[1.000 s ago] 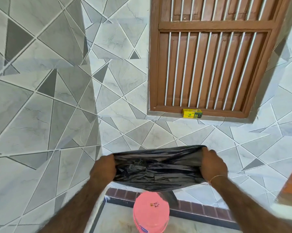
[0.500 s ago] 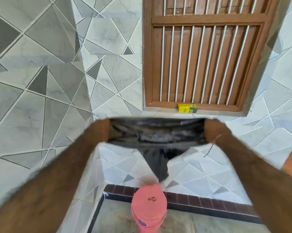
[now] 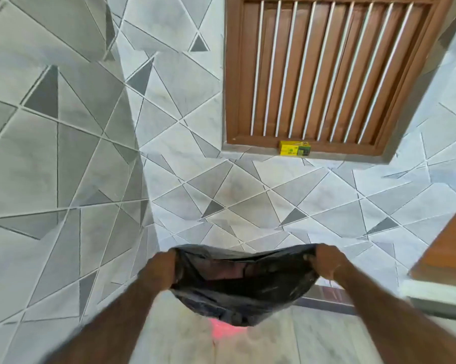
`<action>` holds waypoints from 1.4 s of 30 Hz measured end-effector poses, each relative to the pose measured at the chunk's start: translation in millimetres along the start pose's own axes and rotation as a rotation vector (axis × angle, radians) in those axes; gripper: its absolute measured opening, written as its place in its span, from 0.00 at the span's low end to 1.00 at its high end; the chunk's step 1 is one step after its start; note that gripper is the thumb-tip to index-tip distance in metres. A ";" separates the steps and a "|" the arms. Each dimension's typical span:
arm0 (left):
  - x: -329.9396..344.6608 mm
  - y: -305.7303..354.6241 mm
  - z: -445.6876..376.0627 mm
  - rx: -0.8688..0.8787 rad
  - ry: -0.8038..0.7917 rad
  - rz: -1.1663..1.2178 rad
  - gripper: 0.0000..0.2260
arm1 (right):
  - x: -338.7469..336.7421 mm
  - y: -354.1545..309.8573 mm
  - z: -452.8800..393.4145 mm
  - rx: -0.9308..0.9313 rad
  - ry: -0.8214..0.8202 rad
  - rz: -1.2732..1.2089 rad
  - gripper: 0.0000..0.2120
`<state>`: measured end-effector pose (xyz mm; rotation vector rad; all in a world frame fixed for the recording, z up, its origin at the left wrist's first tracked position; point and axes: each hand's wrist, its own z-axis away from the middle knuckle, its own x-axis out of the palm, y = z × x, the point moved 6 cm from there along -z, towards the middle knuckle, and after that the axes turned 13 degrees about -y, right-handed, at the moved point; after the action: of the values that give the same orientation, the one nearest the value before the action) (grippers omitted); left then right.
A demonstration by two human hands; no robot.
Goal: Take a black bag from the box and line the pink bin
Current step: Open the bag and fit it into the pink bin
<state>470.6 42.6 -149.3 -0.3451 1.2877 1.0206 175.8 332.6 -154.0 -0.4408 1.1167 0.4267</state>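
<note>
Nearest the camera, two bare forearms reach forward and down, blurred by motion. The left hand (image 3: pixel 160 270) is clenched on the left edge of the bag (image 3: pixel 244 287), fingers curled into the plastic so that only the back of the hand and the knuckles show. The right hand (image 3: pixel 326 262) grips the right edge the same way, its fingers (image 3: pixel 309 257) folded tight over the rim. Between the two fists the bag's mouth is stretched wide and open toward the camera, the black plastic sagging in a crumpled pouch below. Just under that pouch a blurred patch of the pink bin (image 3: pixel 226 331) shows on the pale floor; whether the bag touches it cannot be told. Beyond lies a dark tiled kerb (image 3: pixel 326 295), then the grey patterned wall (image 3: pixel 221 195). Farther up, a small yellow box (image 3: pixel 294 148) rests on the sill of a brown barred window (image 3: pixel 326 72).
</note>
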 end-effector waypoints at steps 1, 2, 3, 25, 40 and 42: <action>4.9 3.2 0.5 0.026 -0.048 -0.003 0.23 | -10.9 -1.4 -7.4 0.026 0.036 -0.091 0.19; 2.0 9.5 4.0 0.062 -0.064 0.038 0.25 | -20.3 -4.2 -9.6 0.031 0.076 -0.150 0.18; -4.5 13.2 5.9 0.082 -0.036 0.116 0.26 | -30.0 -5.7 -12.1 0.042 0.101 -0.183 0.17; 42.9 52.5 12.8 0.062 -0.022 0.108 0.26 | -1.2 -51.8 9.6 -0.192 -0.002 -0.274 0.35; 1.3 115.7 -1.7 0.027 0.161 0.072 0.14 | -65.4 22.9 -36.8 -0.143 0.130 -0.430 0.34; -5.2 114.9 -12.6 0.044 0.151 0.074 0.14 | -71.1 14.1 -43.3 -0.144 0.123 -0.445 0.36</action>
<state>373.5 93.8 -112.5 -0.3480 1.4661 1.0421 108.8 313.5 -106.5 -0.8308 1.0717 0.0882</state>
